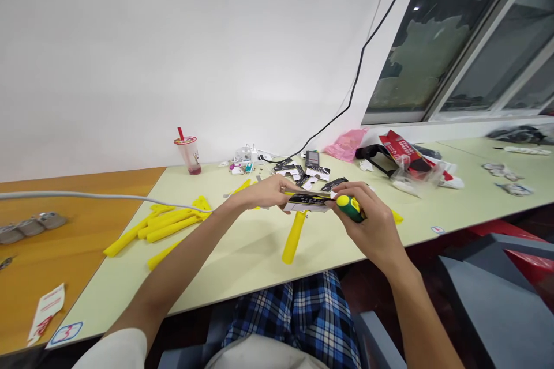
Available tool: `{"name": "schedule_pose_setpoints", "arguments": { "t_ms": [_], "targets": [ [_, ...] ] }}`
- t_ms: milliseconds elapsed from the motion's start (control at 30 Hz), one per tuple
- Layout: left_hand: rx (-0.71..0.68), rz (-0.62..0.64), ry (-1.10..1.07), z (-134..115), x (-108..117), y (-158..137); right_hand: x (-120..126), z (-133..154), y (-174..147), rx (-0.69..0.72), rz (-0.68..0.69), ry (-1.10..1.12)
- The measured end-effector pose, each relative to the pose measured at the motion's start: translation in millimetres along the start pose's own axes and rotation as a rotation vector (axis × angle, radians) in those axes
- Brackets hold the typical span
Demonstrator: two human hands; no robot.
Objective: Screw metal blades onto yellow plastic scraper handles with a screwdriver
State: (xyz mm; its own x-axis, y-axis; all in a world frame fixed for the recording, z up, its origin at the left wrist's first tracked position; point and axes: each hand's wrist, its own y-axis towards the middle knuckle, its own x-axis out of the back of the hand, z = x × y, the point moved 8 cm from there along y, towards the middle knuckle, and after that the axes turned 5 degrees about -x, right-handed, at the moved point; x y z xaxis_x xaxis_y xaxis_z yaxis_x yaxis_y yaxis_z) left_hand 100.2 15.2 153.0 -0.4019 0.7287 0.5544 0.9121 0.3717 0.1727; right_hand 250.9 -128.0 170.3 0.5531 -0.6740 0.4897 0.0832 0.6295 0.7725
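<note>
My left hand (269,191) is closed on the left end of a black, white and yellow printed card (308,200), held above the table. My right hand (373,225) wraps around a green screwdriver handle (350,208) with a yellow end, and its fingers meet the card's right end. The screwdriver's shaft is hidden. Below the card, a yellow tube (294,237) lies on the pale table, pointing toward me. Behind my hands are several black-and-white cards (318,173) and a small dark device (312,158).
Several yellow tubes (168,223) lie in a pile on the left. A drink cup (190,155) with a red straw stands near the wall. A pink bag (346,144) and a red package (404,153) are at the back right. A black cable (361,63) hangs along the wall.
</note>
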Motion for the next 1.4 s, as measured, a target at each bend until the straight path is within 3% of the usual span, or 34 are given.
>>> {"name": "schedule_pose_setpoints", "arguments": {
  "t_ms": [200,333,467,667,900,1000,1167,1400],
  "targets": [
    [0.019,-0.145,-0.174,5.5,15.9,-0.2,-12.1,-28.4,-3.2,-0.249,0.015,0.020],
    [-0.052,-0.330,-0.277,-3.3,33.8,-6.3,-35.9,-37.9,-7.3,-0.362,0.278,0.120],
    [-0.132,-0.442,-0.331,-13.4,44.1,-12.3,-56.3,-25.4,-16.1,-0.442,0.587,0.237],
    [-0.221,-0.424,-0.289,-28.6,48.8,-18.4,-59.0,-11.8,-18.0,-0.433,0.667,0.328],
    [-0.408,-0.286,0.012,-62.2,54.1,-41.3,-49.2,-33.6,-12.9,-0.369,0.483,0.092],
    [-0.449,-0.292,0.142,-76.0,54.2,-50.6,-39.0,-38.4,-7.6,-0.286,0.331,0.039],
    [-0.497,-0.164,0.266,-91.4,42.5,-54.6,-9.5,-46.7,-1.8,-0.198,0.051,-0.103],
    [-0.342,-0.085,0.373,-69.5,41.0,-43.4,-3.4,-56.9,-2.1,-0.222,0.072,-0.154]
  ]
}}
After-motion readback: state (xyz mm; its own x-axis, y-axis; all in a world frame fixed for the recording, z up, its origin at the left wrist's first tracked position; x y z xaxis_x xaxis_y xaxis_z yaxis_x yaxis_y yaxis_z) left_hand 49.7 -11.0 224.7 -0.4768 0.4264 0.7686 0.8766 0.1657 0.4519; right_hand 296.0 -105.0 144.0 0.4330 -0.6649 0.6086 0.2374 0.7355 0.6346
